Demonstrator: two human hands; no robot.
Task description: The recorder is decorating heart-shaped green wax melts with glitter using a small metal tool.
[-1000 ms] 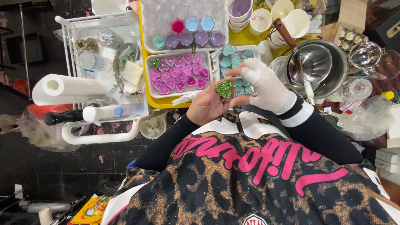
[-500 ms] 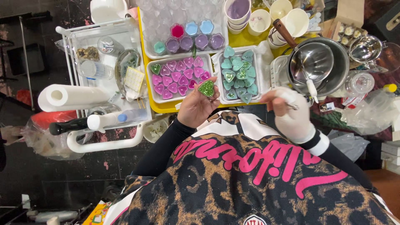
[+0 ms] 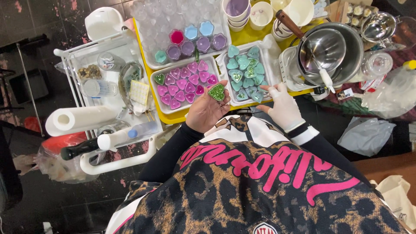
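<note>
My bare left hand (image 3: 207, 112) holds a green glitter-covered heart candle (image 3: 216, 92) by its edges, just in front of a white tray (image 3: 154, 79) of pink heart candles (image 3: 184, 84). My right hand (image 3: 281, 106), in a white glove, rests with its fingers spread at the near edge of a second white tray (image 3: 222, 56) full of teal heart candles (image 3: 247, 73). It holds nothing that I can see. Both trays sit on a yellow table (image 3: 173, 118).
Behind the trays are clear cups of coloured wax (image 3: 195, 41) and paper cups (image 3: 242, 11). A metal pot (image 3: 331, 54) with a ladle stands at the right. A white cart (image 3: 108, 86) at the left carries a paper towel roll (image 3: 80, 119), jars and a bottle.
My right hand has left the green heart and moved right and down onto the teal tray's near edge. My left hand still holds the heart, now slightly lower.
</note>
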